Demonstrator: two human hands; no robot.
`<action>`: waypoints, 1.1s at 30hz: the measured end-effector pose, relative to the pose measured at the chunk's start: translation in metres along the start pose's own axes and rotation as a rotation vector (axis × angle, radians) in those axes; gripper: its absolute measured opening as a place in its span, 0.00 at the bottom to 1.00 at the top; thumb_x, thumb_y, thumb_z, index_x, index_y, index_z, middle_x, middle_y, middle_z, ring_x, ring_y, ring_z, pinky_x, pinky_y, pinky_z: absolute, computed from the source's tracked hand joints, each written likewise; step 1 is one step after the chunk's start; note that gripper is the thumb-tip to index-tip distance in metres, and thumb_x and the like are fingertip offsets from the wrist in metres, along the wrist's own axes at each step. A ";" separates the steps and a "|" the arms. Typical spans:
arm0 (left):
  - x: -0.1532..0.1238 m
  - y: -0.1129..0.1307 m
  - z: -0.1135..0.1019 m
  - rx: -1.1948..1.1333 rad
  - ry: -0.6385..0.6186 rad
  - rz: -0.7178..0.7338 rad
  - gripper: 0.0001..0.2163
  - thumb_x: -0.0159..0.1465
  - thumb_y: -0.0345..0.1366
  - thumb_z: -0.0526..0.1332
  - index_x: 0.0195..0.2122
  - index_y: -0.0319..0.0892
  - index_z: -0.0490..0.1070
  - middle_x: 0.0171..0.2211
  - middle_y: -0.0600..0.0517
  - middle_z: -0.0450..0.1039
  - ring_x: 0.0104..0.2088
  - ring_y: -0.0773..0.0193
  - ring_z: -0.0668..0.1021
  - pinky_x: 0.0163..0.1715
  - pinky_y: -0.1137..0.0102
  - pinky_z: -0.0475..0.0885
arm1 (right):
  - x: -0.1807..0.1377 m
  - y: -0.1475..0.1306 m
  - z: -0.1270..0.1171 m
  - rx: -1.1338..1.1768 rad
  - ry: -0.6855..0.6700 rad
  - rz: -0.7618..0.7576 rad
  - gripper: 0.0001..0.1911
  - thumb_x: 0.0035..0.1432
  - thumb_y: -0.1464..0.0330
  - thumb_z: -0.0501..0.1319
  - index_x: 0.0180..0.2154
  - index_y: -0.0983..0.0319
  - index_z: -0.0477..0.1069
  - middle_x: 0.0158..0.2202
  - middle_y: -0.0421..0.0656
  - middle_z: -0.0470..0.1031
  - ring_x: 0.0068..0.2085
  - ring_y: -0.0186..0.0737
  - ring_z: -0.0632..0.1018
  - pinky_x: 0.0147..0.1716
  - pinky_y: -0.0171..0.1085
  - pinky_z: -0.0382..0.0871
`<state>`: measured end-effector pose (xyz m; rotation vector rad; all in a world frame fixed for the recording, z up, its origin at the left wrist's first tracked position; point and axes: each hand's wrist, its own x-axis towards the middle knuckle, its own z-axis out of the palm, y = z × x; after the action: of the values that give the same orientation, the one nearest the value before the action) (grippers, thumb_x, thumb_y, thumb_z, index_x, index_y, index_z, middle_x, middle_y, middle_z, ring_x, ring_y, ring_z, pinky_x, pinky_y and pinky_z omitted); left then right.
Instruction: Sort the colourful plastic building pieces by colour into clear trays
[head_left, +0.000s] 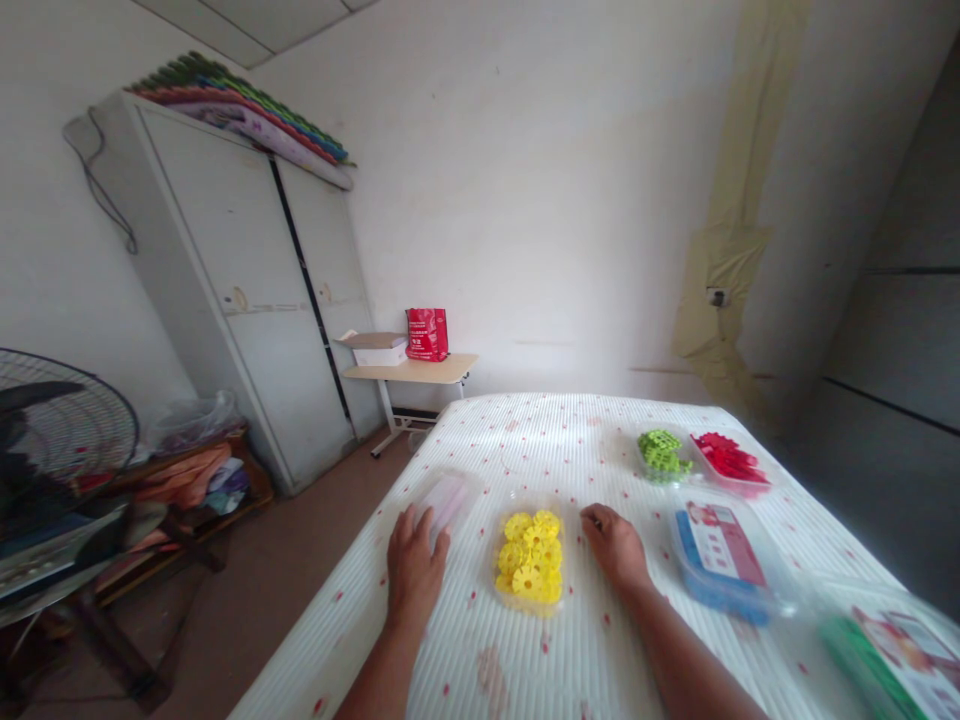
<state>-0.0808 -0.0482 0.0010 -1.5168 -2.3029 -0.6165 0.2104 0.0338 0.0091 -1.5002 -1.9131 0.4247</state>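
A clear plastic box of yellow flower-shaped pieces (529,560) stands uncovered between my hands. My left hand (415,560) is to its left, fingers apart, at the near edge of a clear plastic lid (448,500) with a pale pink label. The lid looks flat on the table, and the fingers cover its near corner. My right hand (613,545) rests on the tabletop just right of the yellow pieces. Its fingers are curled in, with nothing visible in them.
A patterned cloth (517,440) covers the table. To the right are green pieces (661,455), red pieces (727,460), a lidded box with blue contents (724,560) and another with green contents (874,655). A small desk (420,370) and a fan (56,430) stand at left.
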 end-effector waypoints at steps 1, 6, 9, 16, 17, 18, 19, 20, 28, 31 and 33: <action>0.000 -0.001 0.001 -0.012 0.017 0.005 0.19 0.63 0.39 0.50 0.52 0.38 0.68 0.56 0.43 0.62 0.58 0.54 0.63 0.57 0.61 0.59 | 0.000 0.000 0.000 0.001 -0.002 -0.001 0.12 0.55 0.69 0.50 0.31 0.60 0.71 0.34 0.43 0.76 0.36 0.37 0.76 0.36 0.32 0.64; -0.001 -0.002 0.000 -0.100 0.066 0.018 0.20 0.64 0.38 0.47 0.51 0.35 0.68 0.57 0.39 0.61 0.58 0.52 0.63 0.57 0.59 0.60 | 0.000 0.000 0.000 -0.009 -0.006 0.006 0.12 0.56 0.69 0.50 0.32 0.60 0.72 0.34 0.43 0.76 0.36 0.37 0.75 0.36 0.32 0.63; -0.001 -0.001 -0.002 -0.138 0.069 0.002 0.20 0.64 0.37 0.46 0.51 0.34 0.68 0.57 0.39 0.61 0.58 0.53 0.63 0.57 0.62 0.60 | 0.000 0.000 0.001 -0.002 -0.002 -0.002 0.12 0.55 0.69 0.49 0.32 0.60 0.72 0.34 0.43 0.76 0.36 0.37 0.76 0.35 0.32 0.64; -0.001 0.001 -0.006 -0.104 0.044 -0.016 0.18 0.65 0.35 0.45 0.51 0.40 0.69 0.57 0.42 0.63 0.56 0.55 0.67 0.55 0.58 0.61 | 0.000 0.000 0.001 -0.012 0.010 -0.004 0.13 0.55 0.69 0.49 0.31 0.60 0.72 0.33 0.43 0.76 0.34 0.37 0.76 0.34 0.32 0.63; -0.002 0.001 -0.007 -0.094 0.038 -0.016 0.19 0.65 0.35 0.45 0.51 0.40 0.69 0.57 0.42 0.63 0.56 0.55 0.67 0.56 0.57 0.60 | 0.000 0.000 0.000 -0.010 0.006 -0.004 0.12 0.55 0.69 0.49 0.31 0.60 0.72 0.33 0.42 0.76 0.34 0.37 0.76 0.34 0.32 0.63; -0.002 0.002 -0.007 -0.085 0.033 -0.016 0.19 0.65 0.35 0.44 0.51 0.40 0.69 0.58 0.41 0.62 0.56 0.55 0.67 0.56 0.56 0.59 | 0.000 0.000 0.000 -0.009 0.003 -0.004 0.12 0.55 0.69 0.49 0.31 0.60 0.72 0.33 0.42 0.76 0.35 0.37 0.76 0.35 0.32 0.63; -0.002 0.002 -0.007 -0.078 0.030 -0.014 0.19 0.66 0.35 0.44 0.51 0.40 0.69 0.58 0.41 0.61 0.55 0.56 0.68 0.56 0.56 0.58 | 0.000 -0.001 0.000 -0.008 0.000 -0.003 0.12 0.55 0.69 0.49 0.31 0.60 0.72 0.33 0.42 0.76 0.35 0.37 0.76 0.35 0.32 0.63; -0.002 0.002 -0.008 -0.074 0.029 -0.013 0.19 0.66 0.35 0.43 0.51 0.40 0.69 0.58 0.40 0.60 0.55 0.56 0.68 0.57 0.56 0.57 | -0.001 -0.001 0.000 -0.007 0.001 0.001 0.12 0.55 0.69 0.49 0.31 0.59 0.72 0.33 0.42 0.76 0.35 0.37 0.76 0.35 0.32 0.63; -0.003 0.003 -0.014 -0.072 0.126 0.000 0.18 0.66 0.34 0.44 0.51 0.42 0.69 0.57 0.43 0.62 0.55 0.58 0.68 0.59 0.55 0.52 | 0.000 0.000 0.001 -0.007 0.002 -0.002 0.12 0.55 0.69 0.50 0.31 0.60 0.72 0.33 0.42 0.76 0.35 0.37 0.76 0.34 0.31 0.63; -0.006 0.005 -0.020 -0.050 0.189 0.006 0.17 0.66 0.34 0.45 0.51 0.45 0.68 0.57 0.45 0.63 0.57 0.58 0.66 0.59 0.52 0.49 | 0.000 0.000 0.000 -0.005 -0.004 -0.006 0.12 0.55 0.69 0.50 0.31 0.60 0.71 0.34 0.43 0.76 0.35 0.37 0.76 0.34 0.31 0.63; -0.008 0.006 -0.023 -0.026 0.218 -0.005 0.17 0.66 0.34 0.46 0.51 0.46 0.68 0.57 0.46 0.63 0.57 0.56 0.64 0.59 0.51 0.47 | -0.001 0.000 0.000 -0.001 -0.006 0.001 0.12 0.55 0.69 0.49 0.32 0.60 0.71 0.34 0.43 0.76 0.35 0.37 0.76 0.34 0.31 0.63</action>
<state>-0.0712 -0.0643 0.0185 -1.3810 -2.1427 -0.7749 0.2106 0.0328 0.0093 -1.5025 -1.9174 0.4289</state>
